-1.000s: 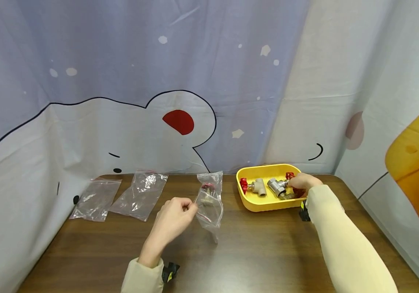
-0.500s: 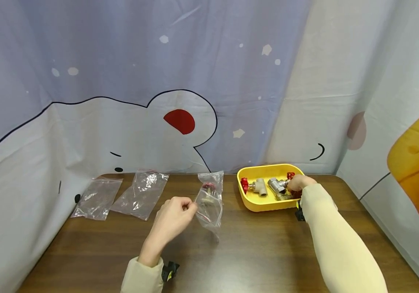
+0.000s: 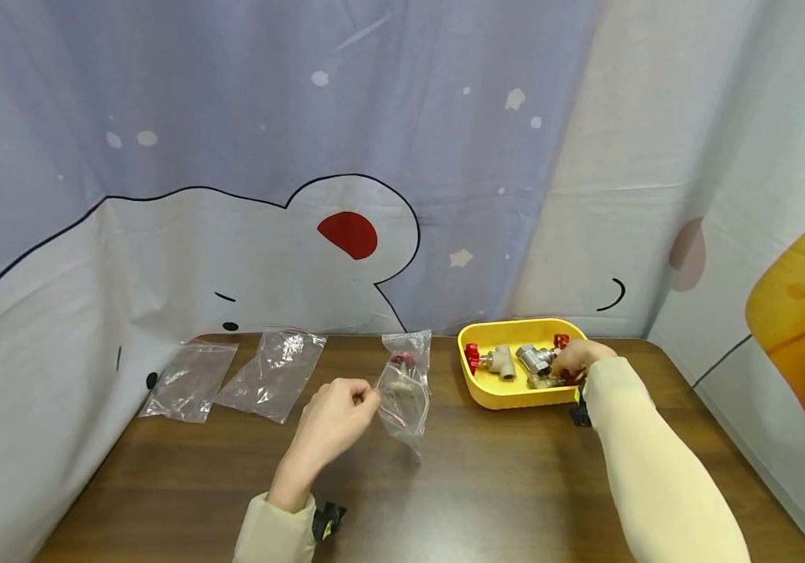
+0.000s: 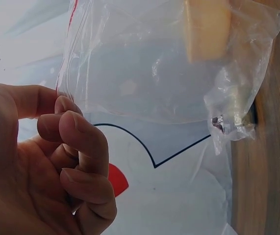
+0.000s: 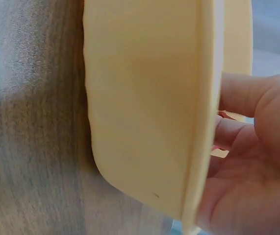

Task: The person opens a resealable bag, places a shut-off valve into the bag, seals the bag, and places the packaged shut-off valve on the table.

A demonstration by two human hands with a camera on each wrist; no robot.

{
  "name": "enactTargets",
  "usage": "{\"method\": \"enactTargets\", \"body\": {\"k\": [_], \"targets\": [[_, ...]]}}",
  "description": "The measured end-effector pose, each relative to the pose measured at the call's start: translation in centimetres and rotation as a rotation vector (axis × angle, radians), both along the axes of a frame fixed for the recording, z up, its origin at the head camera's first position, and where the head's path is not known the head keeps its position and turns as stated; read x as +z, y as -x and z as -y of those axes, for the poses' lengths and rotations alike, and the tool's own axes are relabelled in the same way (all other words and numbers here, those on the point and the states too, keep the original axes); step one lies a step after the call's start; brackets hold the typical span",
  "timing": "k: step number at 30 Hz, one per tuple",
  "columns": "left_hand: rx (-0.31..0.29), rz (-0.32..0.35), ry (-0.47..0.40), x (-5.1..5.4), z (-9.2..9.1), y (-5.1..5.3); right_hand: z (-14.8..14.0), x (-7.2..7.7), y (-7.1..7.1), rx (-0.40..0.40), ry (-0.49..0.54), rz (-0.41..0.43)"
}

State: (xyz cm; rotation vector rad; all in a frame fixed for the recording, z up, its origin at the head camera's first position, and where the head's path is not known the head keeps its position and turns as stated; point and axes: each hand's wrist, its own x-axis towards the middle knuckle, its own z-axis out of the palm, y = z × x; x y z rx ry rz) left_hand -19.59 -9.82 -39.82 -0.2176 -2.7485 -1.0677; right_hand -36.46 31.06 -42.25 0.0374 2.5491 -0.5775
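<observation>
My left hand (image 3: 335, 418) pinches the edge of a clear zip bag (image 3: 402, 403) between thumb and fingertips; in the left wrist view the bag (image 4: 164, 73) hangs from those fingers (image 4: 81, 132). Inside its far part lies a valve with a red handle (image 3: 403, 360). My right hand (image 3: 583, 356) reaches over the rim into the yellow tray (image 3: 508, 400), its fingers down among the fittings at the right end. In the right wrist view the tray wall (image 5: 144, 107) hides the fingertips of the hand (image 5: 262, 147), with bits of red beside them. Whether they grip a fitting is hidden.
In the tray lie a white tee valve with a red handle (image 3: 473, 358), a silver fitting (image 3: 533, 358) and a brass one (image 3: 543, 381). Two flat clear bags (image 3: 187, 381), (image 3: 276, 371) rest at the table's back left. A printed curtain (image 3: 459, 156) stands behind.
My right hand has shifted slightly within the tray's right end, and the fittings near it have moved a little. My left hand keeps its pinch on the bag.
</observation>
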Motion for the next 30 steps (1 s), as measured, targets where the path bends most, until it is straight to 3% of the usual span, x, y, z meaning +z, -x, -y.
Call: {"method": "enactTargets", "body": {"k": [5, 12, 19, 27, 30], "targets": [[0.004, 0.006, 0.004, 0.0, 0.0, 0.0, 0.1, 0.4, -0.6, -0.068, 0.108, 0.026], [0.002, 0.004, 0.007, -0.1, -0.1, 0.1, -0.1, 1.4, -1.1, -0.087, 0.123, -0.003], [0.001, 0.009, 0.008, 0.0, -0.3, 0.1, -0.1, 3.7, -1.6, -0.093, 0.126, -0.071], [0.005, 0.025, 0.007, 0.0, -0.5, 0.0, 1.0, 7.0, -2.4, -0.027, 0.142, -0.166], [0.005, 0.022, 0.004, 0.0, -0.6, -0.1, 1.7, 8.3, -2.8, 0.018, 0.105, -0.243]]}}
